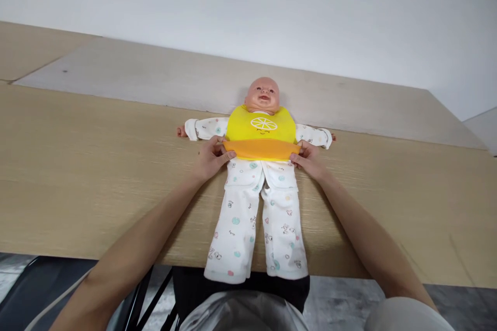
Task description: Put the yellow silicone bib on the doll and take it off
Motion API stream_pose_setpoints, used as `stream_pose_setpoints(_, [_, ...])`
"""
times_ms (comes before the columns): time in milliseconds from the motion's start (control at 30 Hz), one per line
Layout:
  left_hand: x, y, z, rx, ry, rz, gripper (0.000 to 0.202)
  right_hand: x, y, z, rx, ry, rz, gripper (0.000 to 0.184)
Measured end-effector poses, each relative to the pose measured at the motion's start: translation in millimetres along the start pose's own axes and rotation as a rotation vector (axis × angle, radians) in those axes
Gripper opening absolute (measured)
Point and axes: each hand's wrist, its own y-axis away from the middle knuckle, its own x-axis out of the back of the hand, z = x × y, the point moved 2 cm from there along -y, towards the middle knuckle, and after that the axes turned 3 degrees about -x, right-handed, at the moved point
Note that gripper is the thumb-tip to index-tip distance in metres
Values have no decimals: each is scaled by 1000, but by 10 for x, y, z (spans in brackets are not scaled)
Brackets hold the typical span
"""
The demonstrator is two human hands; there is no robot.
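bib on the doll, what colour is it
The bib is yellow with an orange lower part, clearest in the head view.

Soft, even light, apparently from overhead, reaches the left hand (213,159) and right hand (312,161) alike. Between the forearms (166,212), shadows darken the counter (97,176), which has a faint sheen. Beyond the hands, the wall (248,10) looks greyish; nearer the body, the floor (337,305) is dimmer. Wide-angle stretch shows at the edges; fine detail is slightly soft.
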Motion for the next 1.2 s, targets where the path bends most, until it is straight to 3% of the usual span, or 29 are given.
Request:
stream_pose_setpoints(600, [24,-20,16,26,78,-56,60,-7,2,0,30,50,6,62])
stream_pose_setpoints(900, [92,-6,35,58,160,-106,66,26,24,-58,-10,-11,-81,64])
stream_pose_setpoints(967, [110,-17,27,75,181,-62,67,50,26,-52,-7,-37,-98,66])
stream_pose_setpoints(1067, [137,-49,-17,105,211,92,68,74,23,-34,14,-77,-75,69])
stream_pose_setpoints(1200, [140,-71,-74,124,149,203,56,54,4,-2,35,-93,-22,71])
